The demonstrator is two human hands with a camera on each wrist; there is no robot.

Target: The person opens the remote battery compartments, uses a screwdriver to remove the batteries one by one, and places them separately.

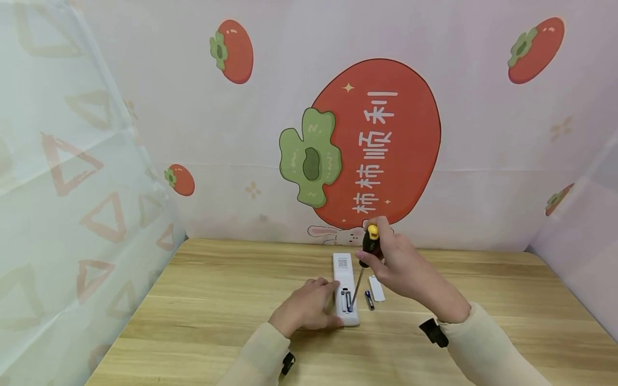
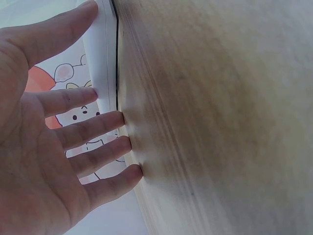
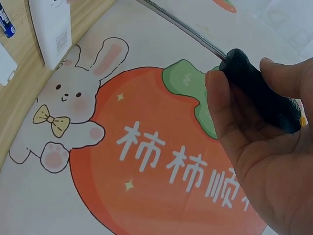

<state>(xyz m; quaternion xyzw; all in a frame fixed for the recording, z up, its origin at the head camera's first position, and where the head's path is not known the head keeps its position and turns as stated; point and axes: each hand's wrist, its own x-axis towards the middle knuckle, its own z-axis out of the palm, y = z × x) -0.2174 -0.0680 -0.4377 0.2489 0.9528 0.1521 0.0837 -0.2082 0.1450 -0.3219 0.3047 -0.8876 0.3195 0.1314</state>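
Note:
A white remote control (image 1: 343, 272) lies back side up on the table, its battery compartment uncovered with battery metal and blue showing inside. My left hand (image 1: 311, 304) rests at its left edge; in the left wrist view the fingers are nearly straight, with thumb and index finger touching the remote's side. In my right hand (image 1: 409, 268) I grip a screwdriver (image 1: 370, 245) by its black handle with a yellow end. Its metal shaft (image 3: 183, 27) slants down, the tip right at the lower part of the compartment. A loose blue battery (image 1: 369, 300) lies just right of the remote.
Beside the loose battery lies the white battery cover (image 1: 376, 288). The wooden table (image 1: 217, 300) ends at the back against a cloth backdrop (image 1: 473, 161) printed with persimmons and a rabbit. More cloth hangs on the left and right sides.

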